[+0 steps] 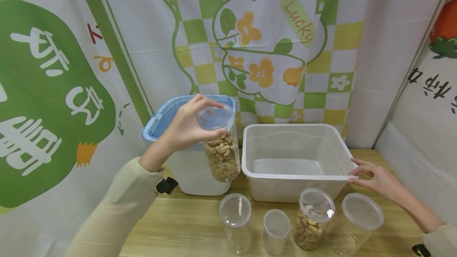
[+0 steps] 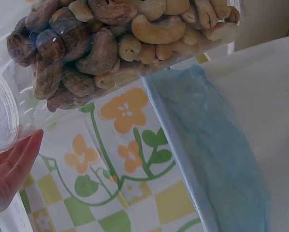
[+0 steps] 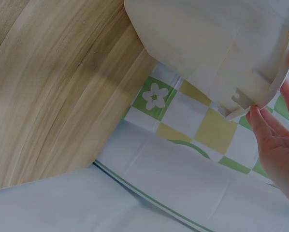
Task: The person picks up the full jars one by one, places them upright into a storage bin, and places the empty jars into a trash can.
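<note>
My left hand (image 1: pixel 191 124) grips a clear lidded jar (image 1: pixel 223 154) by its top, thumb and fingers on either side of the lid. Cashew nuts (image 2: pixel 125 43) fill much of the jar, seen close in the left wrist view. It hangs in front of a white bin (image 1: pixel 200 169) lined with a blue bag (image 1: pixel 168 114). At the right, my right hand (image 1: pixel 378 179) pinches the rim of a white plastic tub (image 1: pixel 296 177), fingertips over the corner and thumb below. In the right wrist view the same hand (image 3: pixel 280 140) holds the tub's edge (image 3: pixel 280 82) from outside.
Along the front of the wooden table (image 1: pixel 178 225) stand an empty tall jar (image 1: pixel 235 225), a small jar (image 1: pixel 276 233), a jar with nuts (image 1: pixel 310 225) and a wide clear jar (image 1: pixel 357 225). A printed curtain (image 1: pixel 267 50) hangs behind the bin and tub.
</note>
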`<state>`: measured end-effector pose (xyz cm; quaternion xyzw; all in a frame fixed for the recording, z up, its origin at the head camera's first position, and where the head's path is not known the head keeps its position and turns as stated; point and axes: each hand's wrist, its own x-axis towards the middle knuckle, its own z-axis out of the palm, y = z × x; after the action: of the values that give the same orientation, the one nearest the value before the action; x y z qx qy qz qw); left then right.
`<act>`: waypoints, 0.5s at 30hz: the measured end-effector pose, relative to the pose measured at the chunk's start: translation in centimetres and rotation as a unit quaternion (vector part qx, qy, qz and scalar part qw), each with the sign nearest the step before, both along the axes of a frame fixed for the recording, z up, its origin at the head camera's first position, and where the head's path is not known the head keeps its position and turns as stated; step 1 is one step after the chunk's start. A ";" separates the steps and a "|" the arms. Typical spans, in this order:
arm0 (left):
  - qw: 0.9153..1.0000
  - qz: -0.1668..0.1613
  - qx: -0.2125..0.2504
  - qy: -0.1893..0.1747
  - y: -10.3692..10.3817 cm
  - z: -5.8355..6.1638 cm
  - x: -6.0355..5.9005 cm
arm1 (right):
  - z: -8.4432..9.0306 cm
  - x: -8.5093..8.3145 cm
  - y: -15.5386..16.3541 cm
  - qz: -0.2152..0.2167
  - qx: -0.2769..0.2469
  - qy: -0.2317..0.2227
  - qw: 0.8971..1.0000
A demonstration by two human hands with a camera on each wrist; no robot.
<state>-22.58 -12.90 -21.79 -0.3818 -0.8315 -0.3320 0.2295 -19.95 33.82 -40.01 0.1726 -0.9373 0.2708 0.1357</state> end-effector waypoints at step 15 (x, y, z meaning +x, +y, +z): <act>0.996 -0.007 -0.066 -0.059 6.9 -1.1 -3.4 | 0.0 0.0 0.1 -0.005 0.008 0.002 1.000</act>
<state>-25.99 -5.99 -22.88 -0.3817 -0.8610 -0.2998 0.1520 -19.91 33.89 -39.98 0.1692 -0.9400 0.2624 0.1372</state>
